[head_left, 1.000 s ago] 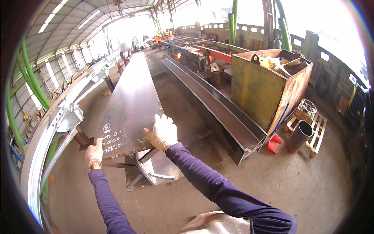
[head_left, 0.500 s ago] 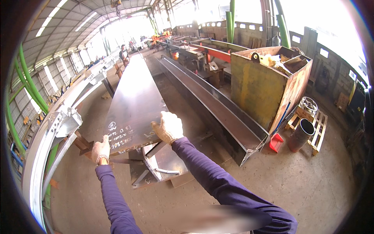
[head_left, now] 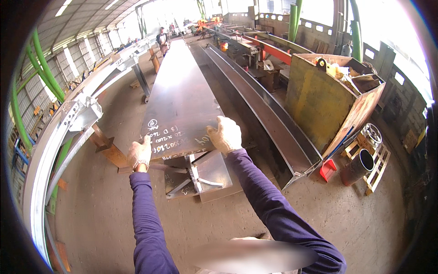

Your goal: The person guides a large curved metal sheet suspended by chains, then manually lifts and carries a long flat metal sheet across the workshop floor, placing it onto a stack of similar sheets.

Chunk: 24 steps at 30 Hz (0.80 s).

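Note:
A long flat steel plate (head_left: 180, 102) stretches away from me, with chalk-like markings near its close end. My left hand (head_left: 139, 154), in a pale work glove, grips that end at its left corner. At the right corner my right hand (head_left: 225, 135), gloved alike, is closed over the edge. The fingers under the plate are hidden. Below the near end lies another flat steel piece (head_left: 219, 170) with an upright rib and slanted bars. A brown steel support (head_left: 109, 148) stands by the left corner.
Right of the plate runs a long steel channel (head_left: 264, 107). Beyond it stand a large yellowish metal bin (head_left: 319, 98), a red dustpan (head_left: 327, 170), a dark cylinder (head_left: 358, 168) and a wooden pallet (head_left: 382, 162). A galvanized beam (head_left: 39, 192) lines the left. Another person (head_left: 162, 40) stands at the far end.
The whole view has shifted, so the plate and surroundings sit farther right and the near end higher in the picture. Both hands keep their hold on the plate's corners.

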Motion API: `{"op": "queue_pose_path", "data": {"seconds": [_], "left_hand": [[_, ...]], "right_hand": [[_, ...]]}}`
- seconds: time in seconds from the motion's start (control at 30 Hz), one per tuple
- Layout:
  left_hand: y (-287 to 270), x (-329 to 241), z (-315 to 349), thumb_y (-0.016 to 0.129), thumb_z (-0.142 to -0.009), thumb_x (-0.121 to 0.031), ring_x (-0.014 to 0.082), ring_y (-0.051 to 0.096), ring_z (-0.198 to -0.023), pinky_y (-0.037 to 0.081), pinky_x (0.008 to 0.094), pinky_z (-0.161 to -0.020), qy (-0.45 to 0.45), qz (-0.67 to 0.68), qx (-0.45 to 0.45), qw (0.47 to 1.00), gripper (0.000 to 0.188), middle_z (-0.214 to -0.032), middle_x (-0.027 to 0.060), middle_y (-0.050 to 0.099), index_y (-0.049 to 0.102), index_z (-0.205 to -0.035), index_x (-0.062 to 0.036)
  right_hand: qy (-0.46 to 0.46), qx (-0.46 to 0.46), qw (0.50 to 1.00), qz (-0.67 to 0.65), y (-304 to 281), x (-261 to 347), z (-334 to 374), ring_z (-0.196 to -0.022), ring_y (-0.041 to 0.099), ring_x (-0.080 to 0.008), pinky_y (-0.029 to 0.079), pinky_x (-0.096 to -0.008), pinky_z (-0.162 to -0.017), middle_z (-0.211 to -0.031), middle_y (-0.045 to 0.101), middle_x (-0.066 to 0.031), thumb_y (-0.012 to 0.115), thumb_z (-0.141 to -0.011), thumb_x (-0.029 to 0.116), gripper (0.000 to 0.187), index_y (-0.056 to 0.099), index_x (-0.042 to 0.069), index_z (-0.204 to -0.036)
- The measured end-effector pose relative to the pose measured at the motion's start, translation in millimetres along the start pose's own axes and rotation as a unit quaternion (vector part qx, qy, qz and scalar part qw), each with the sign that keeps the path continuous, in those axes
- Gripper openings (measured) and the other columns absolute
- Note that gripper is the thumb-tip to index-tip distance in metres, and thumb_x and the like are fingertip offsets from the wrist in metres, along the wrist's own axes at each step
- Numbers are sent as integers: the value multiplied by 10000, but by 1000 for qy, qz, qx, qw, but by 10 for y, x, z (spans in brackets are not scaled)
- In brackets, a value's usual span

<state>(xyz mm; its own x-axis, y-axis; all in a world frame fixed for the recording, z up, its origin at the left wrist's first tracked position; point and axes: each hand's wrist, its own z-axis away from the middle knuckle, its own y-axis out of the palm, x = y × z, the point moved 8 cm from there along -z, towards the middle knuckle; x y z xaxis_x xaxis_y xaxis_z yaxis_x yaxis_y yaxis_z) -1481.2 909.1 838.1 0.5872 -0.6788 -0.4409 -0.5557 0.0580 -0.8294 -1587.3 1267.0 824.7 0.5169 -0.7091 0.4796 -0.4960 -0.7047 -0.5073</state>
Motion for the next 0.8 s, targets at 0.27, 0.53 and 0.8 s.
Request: {"op": "queue_pose_path", "data": {"seconds": [0.27,0.53,0.8], "left_hand": [[210,-24,112,568,-923,-694,459,675,-1170,524,540,-999,11,37,41,998,836,-1214,326,695,687,-1216,80],[361,107,226,614,-916,-635,451,715,-1072,564,543,-902,4,52,39,998,711,-1118,282,736,679,-1154,32],[412,172,303,665,-895,-580,443,722,-977,560,550,-845,14,96,46,994,619,-1035,256,738,632,-1096,4]], "right_hand": [[36,9,999,17,75,-185,97,-1060,682,-397,535,-482,-916,-1093,711,-230,732,-857,367,482,674,-5,-1157],[94,15,993,64,157,-327,276,-1134,672,-394,534,-460,-980,-1257,674,-238,744,-859,396,616,627,4,-1319],[219,81,964,127,189,-458,400,-1070,700,-414,560,-480,-923,-1194,686,-274,698,-912,505,728,533,-2,-1408]]}}
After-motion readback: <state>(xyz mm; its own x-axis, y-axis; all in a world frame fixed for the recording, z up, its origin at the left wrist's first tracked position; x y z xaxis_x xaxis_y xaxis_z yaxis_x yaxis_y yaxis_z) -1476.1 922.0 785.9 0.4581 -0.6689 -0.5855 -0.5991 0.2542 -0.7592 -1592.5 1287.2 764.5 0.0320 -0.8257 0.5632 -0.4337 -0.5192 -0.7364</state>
